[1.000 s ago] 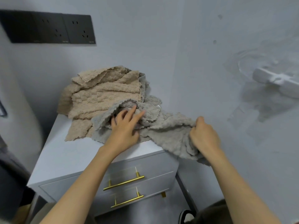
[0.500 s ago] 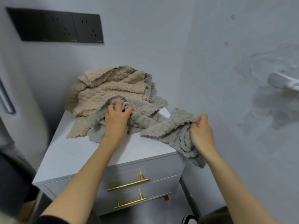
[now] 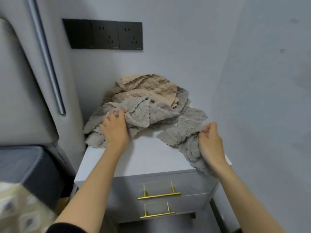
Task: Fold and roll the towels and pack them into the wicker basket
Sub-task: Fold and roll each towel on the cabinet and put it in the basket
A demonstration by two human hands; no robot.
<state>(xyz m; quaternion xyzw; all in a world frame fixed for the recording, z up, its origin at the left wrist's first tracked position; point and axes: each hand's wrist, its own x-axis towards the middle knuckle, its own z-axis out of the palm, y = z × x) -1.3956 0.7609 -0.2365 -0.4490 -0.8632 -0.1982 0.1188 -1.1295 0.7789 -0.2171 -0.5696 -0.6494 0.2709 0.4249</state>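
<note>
Grey towel (image 3: 139, 113) drawn apart across the nightstand (image 3: 143, 158) top.
Left hand (image 3: 116, 130), fingers curled into the left folds, has shifted left; right hand (image 3: 210, 143) clutches the end overhanging the near-right edge. Wider spread, folding not begun; beige towel (image 3: 151, 91) heaped behind.

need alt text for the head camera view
A person's left hand and right hand grip a crumpled grey towel on a white nightstand. A beige towel lies heaped behind it, below black wall sockets.
</note>
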